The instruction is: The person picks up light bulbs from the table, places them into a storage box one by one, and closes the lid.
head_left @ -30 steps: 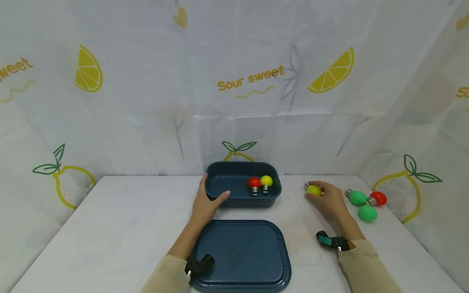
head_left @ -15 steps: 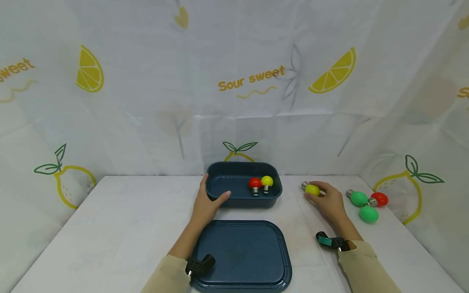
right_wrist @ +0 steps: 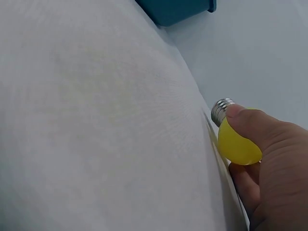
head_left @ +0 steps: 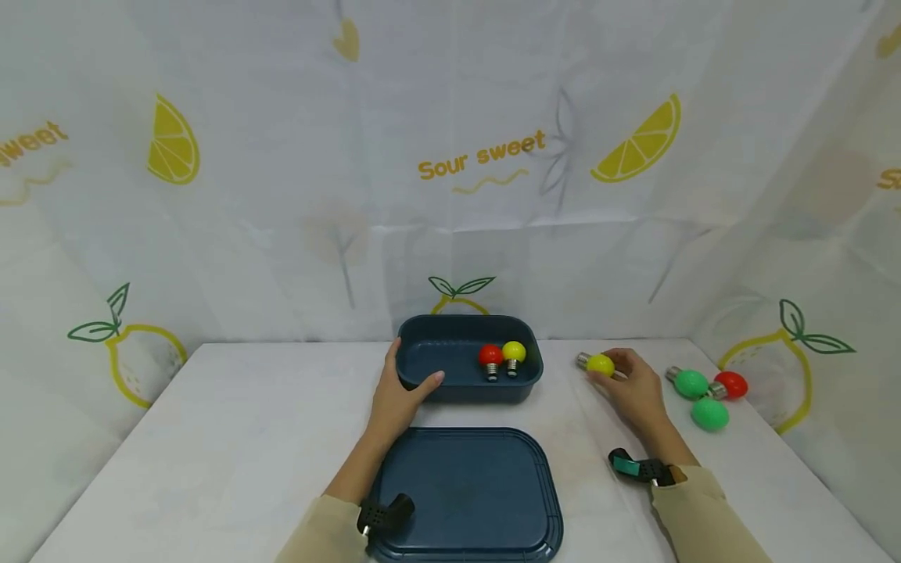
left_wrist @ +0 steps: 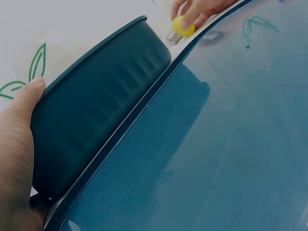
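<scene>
My right hand [head_left: 633, 389] pinches a yellow light bulb [head_left: 601, 363] between thumb and fingers, close to the tabletop. The bulb's silver screw base points left in the head view; the right wrist view shows the thumb [right_wrist: 255, 126] lying over the glass near that base. Around the left end of a dark blue box [head_left: 464, 393] my left hand [head_left: 394, 399] holds on, its thumb along the front wall. Inside the box, at its right end, a red bulb [head_left: 490, 355] and a yellow bulb [head_left: 514, 352] lie side by side.
Flat in front of the box lies a dark blue lid [head_left: 464, 489]. Right of my right hand rest two green bulbs [head_left: 709, 414] and a red bulb [head_left: 732, 384], close together near the table's right edge. A white printed sheet [head_left: 281, 195] hangs behind the table.
The yellow bulb in my right hand has shifted slightly left, and more of it shows beyond the fingers. My left hand stays on the box.
</scene>
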`<state>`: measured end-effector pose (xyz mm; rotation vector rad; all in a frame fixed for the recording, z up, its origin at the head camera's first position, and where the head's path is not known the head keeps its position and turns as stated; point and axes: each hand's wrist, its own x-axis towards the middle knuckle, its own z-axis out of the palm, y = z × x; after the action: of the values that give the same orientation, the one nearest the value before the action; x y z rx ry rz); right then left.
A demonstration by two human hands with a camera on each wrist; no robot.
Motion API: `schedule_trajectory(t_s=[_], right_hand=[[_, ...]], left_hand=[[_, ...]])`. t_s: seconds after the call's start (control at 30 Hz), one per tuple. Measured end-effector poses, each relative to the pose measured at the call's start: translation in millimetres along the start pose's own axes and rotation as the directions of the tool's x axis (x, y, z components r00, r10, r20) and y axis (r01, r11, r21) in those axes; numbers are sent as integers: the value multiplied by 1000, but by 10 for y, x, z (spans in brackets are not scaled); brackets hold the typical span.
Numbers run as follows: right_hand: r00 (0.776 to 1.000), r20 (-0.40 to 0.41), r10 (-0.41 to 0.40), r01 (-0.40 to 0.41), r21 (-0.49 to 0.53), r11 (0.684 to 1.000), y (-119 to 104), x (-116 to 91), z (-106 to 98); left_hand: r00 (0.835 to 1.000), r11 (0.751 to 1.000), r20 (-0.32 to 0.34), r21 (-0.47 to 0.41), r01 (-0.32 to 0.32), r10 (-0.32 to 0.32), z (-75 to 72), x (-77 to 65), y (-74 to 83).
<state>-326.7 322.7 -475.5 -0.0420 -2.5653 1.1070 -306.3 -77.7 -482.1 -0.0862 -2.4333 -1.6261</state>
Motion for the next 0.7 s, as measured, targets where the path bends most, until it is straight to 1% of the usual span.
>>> schedule_trajectory(t_s=[0.13,0.27,0.43,0.6,0.7], right_hand=[[1000,3,6,-6,29,1000,19,-20,-14],[1000,-12,-12,13,90,996,17,-32,-58],[999,-39,-18,24,149,989,-61,-69,-80],[997,-78,6,11,214,977,-180,-120,22],[993,-116,35,-4,253,967,-281,-140,125]], left_hand=[[1000,1000,1,-9,7,-7,6,-8,-16],[1000,1000,1,-12,10,-10,17,-12,4],[1000,1000,-7,-11,20,-20,42,-13,19],[1000,1000,15,-5,15,-15,26,-14,22],[1000,1000,8,-4,14,-14,-13,-16,27]])
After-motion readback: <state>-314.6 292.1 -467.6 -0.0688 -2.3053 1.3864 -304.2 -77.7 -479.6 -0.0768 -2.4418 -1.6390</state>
